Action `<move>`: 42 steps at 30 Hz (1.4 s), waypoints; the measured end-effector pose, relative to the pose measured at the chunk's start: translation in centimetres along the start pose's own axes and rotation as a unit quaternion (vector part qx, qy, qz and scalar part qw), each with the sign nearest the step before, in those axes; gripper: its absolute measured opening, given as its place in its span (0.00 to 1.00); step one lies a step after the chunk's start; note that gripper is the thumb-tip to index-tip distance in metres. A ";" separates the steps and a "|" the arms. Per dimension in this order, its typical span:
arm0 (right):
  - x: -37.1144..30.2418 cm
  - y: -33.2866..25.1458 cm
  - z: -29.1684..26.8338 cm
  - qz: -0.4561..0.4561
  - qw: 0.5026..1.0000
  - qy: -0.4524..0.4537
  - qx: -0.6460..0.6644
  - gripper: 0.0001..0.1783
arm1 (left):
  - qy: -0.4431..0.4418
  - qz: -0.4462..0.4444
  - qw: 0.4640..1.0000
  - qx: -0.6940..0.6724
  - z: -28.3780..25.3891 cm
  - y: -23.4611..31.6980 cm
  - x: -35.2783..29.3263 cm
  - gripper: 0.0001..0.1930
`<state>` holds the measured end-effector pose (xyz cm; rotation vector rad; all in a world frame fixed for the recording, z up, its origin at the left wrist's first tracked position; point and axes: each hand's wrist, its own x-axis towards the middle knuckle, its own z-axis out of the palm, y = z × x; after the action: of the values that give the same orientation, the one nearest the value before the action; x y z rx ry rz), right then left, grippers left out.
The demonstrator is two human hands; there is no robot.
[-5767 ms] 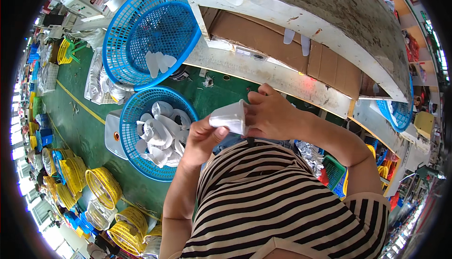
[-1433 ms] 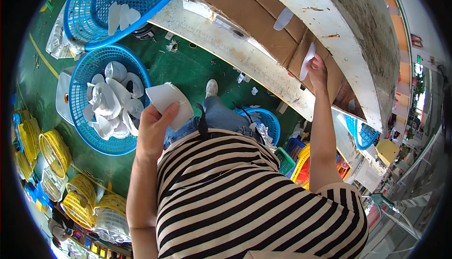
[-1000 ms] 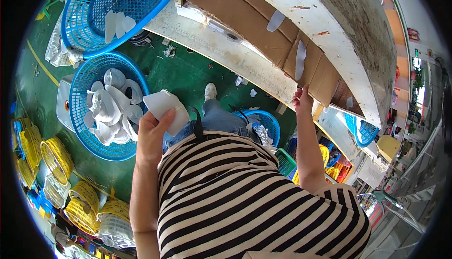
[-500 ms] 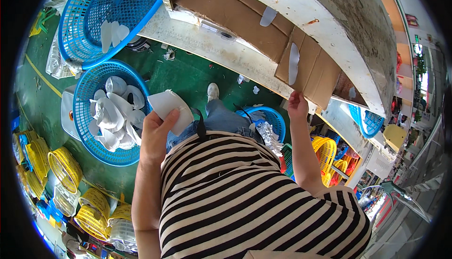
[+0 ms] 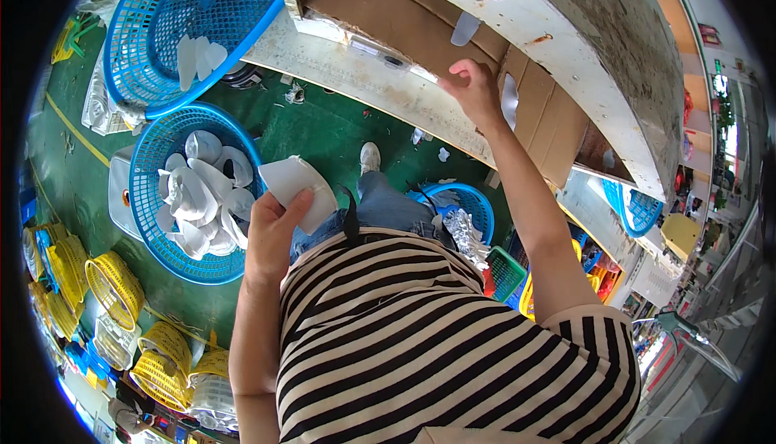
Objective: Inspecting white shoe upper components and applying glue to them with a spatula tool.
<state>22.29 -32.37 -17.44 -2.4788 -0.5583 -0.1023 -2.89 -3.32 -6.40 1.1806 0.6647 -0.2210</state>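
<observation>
My left hand (image 5: 273,230) grips a curved white sheet piece (image 5: 297,189), with the thumb on top, in front of my waist. My right hand (image 5: 473,92) is raised over the cardboard-lined bench (image 5: 404,20); its fingers are loosely bent, a gap shows before the thumb, and nothing is visible in it. Beside its wrist lies a long white piece (image 5: 509,101), partly hidden by the arm. A smaller white strip (image 5: 465,29) rests farther back on the cardboard. To the left, a round blue basket (image 5: 149,230) holds several curved white pieces (image 5: 192,189).
A larger blue basket (image 5: 121,48) with a few white pieces stands at far left. By my legs is a blue basket (image 5: 483,210) with silvery scrap (image 5: 465,234). Yellow baskets (image 5: 113,290) sit lower left. A thick, stained pale machine body (image 5: 566,32) arches over the bench.
My right hand has moved from the near edge of the cardboard, up and left over the bench. The left hand keeps its white piece almost in place.
</observation>
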 end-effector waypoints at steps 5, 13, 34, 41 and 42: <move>0.5 -2.1 0.2 -0.075 0.974 -0.047 -0.208 0.16 | 0.050 0.000 0.999 -0.015 -1.1 -0.6 -1.0 0.11; -4.8 -5.0 1.3 -0.141 0.972 -0.019 -0.188 0.18 | 0.054 0.003 0.998 -0.028 -2.0 -0.9 -1.2 0.14; -13.1 -7.1 -0.6 -0.041 0.999 0.013 0.006 0.11 | -0.010 -0.001 1.000 0.003 -0.1 -0.4 0.0 0.12; -19.3 -6.4 -0.8 0.176 0.972 -0.082 0.129 0.06 | -0.019 -0.004 1.000 -0.011 0.9 0.0 0.2 0.10; -19.6 -6.1 -0.9 0.182 0.972 -0.071 0.133 0.06 | -0.021 -0.002 1.000 -0.011 1.1 0.1 0.2 0.10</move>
<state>1.96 -35.61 -17.27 -2.2919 -0.1535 0.2789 -2.26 -4.21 -6.19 1.1504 0.6312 -0.2410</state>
